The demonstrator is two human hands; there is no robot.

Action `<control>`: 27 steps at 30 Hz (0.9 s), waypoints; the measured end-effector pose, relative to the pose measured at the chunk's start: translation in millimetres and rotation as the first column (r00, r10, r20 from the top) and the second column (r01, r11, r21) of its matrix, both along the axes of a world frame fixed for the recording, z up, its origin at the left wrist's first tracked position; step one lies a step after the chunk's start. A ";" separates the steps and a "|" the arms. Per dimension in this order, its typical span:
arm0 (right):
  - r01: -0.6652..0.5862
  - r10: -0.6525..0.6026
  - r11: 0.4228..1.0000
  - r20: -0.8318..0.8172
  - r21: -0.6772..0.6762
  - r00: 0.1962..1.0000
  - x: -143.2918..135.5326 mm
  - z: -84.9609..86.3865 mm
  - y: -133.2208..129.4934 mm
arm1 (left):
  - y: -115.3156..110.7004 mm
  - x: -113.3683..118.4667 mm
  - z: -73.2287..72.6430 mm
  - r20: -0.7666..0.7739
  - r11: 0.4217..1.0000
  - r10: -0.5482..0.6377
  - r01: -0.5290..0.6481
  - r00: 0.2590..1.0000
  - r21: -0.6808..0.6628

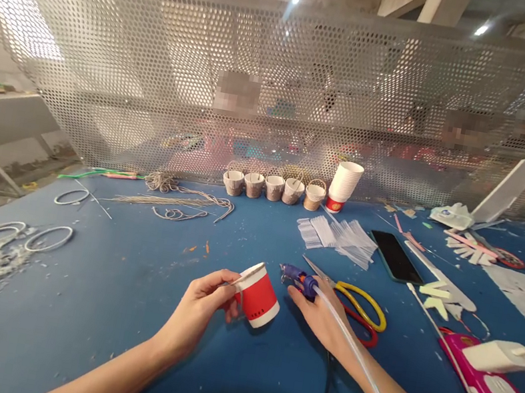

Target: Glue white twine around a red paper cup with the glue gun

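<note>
My left hand pinches the rim of a red and white paper cup, which is tilted over the table. A thin pale strip or cord shows along the cup's side by my fingertips. To the right of the cup, my right hand grips a blue hot glue gun, its nozzle pointing left toward the cup, a short gap between them. A long clear glue stick runs back from the gun over my right forearm. Scissors with yellow and red handles lie just beyond and partly under that hand.
Several small basket-like cups and a stack of paper cups stand along a perforated metal screen. Around them lie cord, clear strips, a phone, white rings and a pink power strip. People sit behind the screen.
</note>
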State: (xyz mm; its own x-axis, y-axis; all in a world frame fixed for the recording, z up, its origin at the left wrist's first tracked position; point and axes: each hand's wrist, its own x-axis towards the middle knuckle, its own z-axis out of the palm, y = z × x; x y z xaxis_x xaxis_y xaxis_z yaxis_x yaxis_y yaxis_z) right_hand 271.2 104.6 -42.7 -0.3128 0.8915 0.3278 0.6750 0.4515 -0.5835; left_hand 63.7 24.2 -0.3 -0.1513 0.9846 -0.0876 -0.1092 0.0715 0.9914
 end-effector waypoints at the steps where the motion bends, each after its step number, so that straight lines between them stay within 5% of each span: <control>1: -0.011 0.010 1.000 0.055 0.029 0.998 -0.3 -2.6 2.0 | -0.7 0.8 -0.4 -0.009 1.000 -0.011 0.011 1.000 -0.002; 7: -0.043 0.047 0.999 0.230 -0.025 0.972 9.9 11.3 2.2 | -3.6 3.9 2.6 -0.057 1.000 0.006 -0.005 0.998 0.011; 14: 0.089 -0.052 0.995 0.503 -0.050 0.863 45.1 42.1 -29.9 | -2.1 3.3 3.3 -0.061 0.998 0.060 -0.058 0.996 0.022; 18: -0.049 0.086 0.993 0.377 -0.108 0.922 39.6 39.7 -61.4 | -1.9 7.0 0.6 -0.033 0.998 0.061 -0.060 0.998 0.019; 22: -0.316 0.302 0.941 0.117 0.122 0.946 4.0 36.4 -72.0 | -6.6 14.6 -0.4 -0.035 1.000 0.007 -0.006 0.999 0.009; 27: -0.224 0.181 0.848 0.133 0.481 0.974 -34.2 38.0 -53.2 | -12.0 17.1 1.9 -0.108 0.998 -0.032 0.037 0.994 0.044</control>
State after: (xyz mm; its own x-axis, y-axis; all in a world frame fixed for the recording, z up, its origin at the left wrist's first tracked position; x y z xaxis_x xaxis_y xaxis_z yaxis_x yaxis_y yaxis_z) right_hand 237.1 51.3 -4.7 -0.5124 0.5359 0.6711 0.5717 0.7960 -0.1991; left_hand 80.8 12.2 1.7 -0.1230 0.9920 -0.0272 -0.0001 0.0274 0.9996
